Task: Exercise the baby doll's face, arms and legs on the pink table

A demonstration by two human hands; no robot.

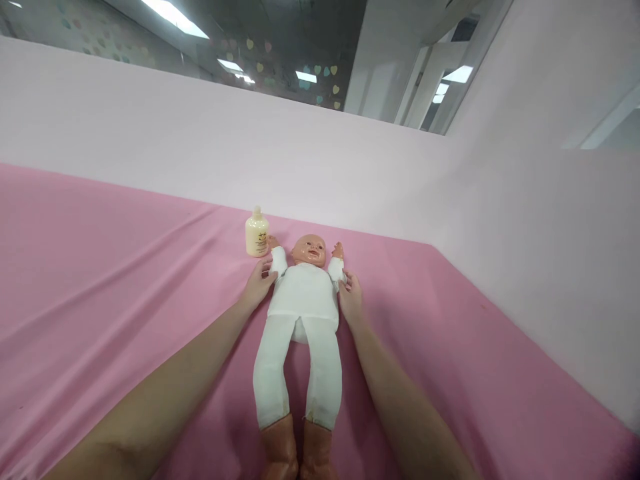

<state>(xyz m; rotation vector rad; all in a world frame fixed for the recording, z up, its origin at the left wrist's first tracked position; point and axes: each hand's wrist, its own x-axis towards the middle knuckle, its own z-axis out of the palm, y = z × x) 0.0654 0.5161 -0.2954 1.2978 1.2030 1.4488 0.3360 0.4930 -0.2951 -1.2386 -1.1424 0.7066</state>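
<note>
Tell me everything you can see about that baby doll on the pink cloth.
The baby doll lies face up on the pink cloth, head away from the camera, legs straight toward it. It has a bare, plastic-looking head, a white one-piece suit and brownish bare feet. Its short arms are raised beside the head. The left hand touches its one sleeve, the right hand the other. A cream bottle stands close by one arm.

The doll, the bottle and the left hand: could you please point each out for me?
doll point(305, 293), head view, on its white chest.
bottle point(257, 237), head view, on its cream body.
left hand point(259, 285), head view, on its back.
</note>
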